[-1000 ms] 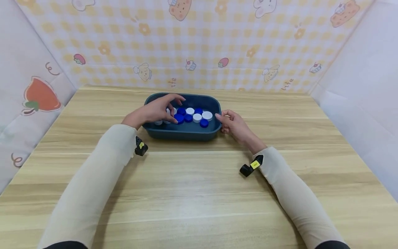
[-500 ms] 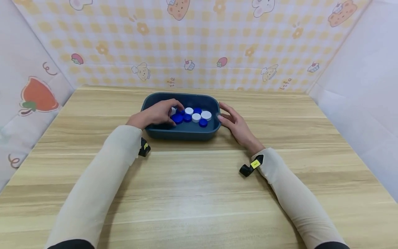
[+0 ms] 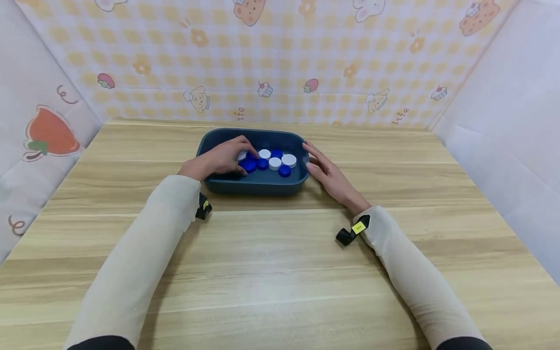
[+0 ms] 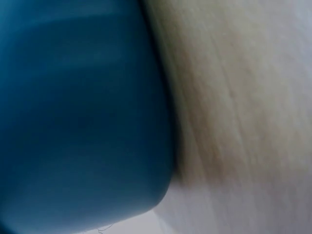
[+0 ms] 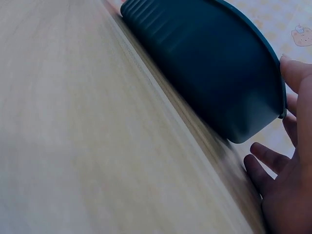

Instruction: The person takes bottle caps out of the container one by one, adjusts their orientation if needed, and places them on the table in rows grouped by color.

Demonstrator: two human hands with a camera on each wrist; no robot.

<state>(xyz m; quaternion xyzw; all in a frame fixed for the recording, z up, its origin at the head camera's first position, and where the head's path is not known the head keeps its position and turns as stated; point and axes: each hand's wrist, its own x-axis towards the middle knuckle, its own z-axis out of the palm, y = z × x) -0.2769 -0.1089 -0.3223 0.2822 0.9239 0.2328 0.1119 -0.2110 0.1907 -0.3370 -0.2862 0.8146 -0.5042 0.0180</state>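
In the head view, a dark blue-green plastic tray (image 3: pixel 253 188) stands toward the back of the table, holding several blue and white bottle caps. My left hand (image 3: pixel 223 158) reaches over its left side. Its thumb and curled fingers lie round a large blue cap (image 3: pixel 248 166), and they partly cover another blue cap and a white cap (image 3: pixel 242 155). At the tray's right end, my right hand (image 3: pixel 330 176) has its fingers spread, fingertips right at the rim. The right wrist view has the fingers (image 5: pixel 273 158) beside the tray wall (image 5: pixel 214 73). Only tray wall (image 4: pixel 87 122) and table fill the left wrist view.
White caps (image 3: pixel 288 161) and a small blue cap (image 3: pixel 285 170) lie in the tray's right half. Wood-grain table (image 3: pixel 271 272) extends in front of the tray. A patterned yellow-check cloth (image 3: pixel 280 58) rises behind it, with white cloth at both sides.
My left hand has moved right and down into the tray, onto the blue caps. My right hand's fingers have gone from curled at the rim to spread along the tray's right end.
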